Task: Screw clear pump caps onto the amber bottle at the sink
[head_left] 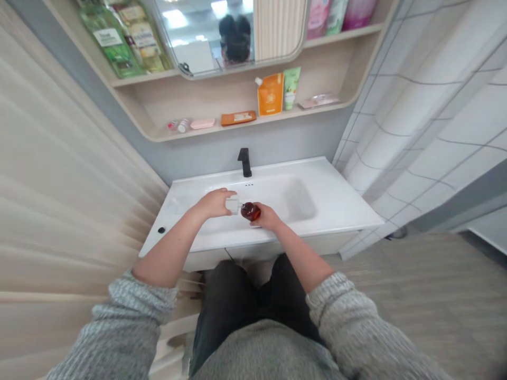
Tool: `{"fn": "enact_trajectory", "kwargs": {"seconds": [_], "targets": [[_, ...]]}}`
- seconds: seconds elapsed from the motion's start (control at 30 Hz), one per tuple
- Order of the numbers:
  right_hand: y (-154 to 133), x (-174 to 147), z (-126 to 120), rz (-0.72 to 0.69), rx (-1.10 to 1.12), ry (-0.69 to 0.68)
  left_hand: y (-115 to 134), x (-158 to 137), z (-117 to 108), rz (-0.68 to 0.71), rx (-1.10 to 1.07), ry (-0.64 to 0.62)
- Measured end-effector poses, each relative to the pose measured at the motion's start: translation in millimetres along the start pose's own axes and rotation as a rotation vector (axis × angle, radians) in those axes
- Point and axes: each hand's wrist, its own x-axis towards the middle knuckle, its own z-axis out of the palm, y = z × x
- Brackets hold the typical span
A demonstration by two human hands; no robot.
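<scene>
Over the white sink [273,198], my left hand [216,203] is closed around a small clear bottle [232,206], its neck pointing right. My right hand [266,215] grips a dark reddish-brown bottle [250,211], tilted with its mouth toward the clear one. The two mouths are close together; whether they touch I cannot tell. On the counter to the left of my left arm lies a small black round cap [161,230].
A black faucet [245,162] rises behind the basin. Above it, a shelf [190,133] carries an orange pouch [271,95], a green tube [292,87], an orange packet [238,117] and a pink bar [203,123]. A curtain [71,184] hangs at left.
</scene>
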Motion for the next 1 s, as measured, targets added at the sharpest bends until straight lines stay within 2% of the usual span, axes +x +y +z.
{"fn": "enact_trajectory", "kwargs": {"seconds": [0.73, 1.0], "targets": [[-1, -1, 1, -0.009, 0.035, 0.006, 9, 4, -17, 0.009, 0.042, -0.024], [-2, -1, 0, -0.032, 0.065, 0.024, 13, 7, -32, 0.090, 0.054, -0.027]]}}
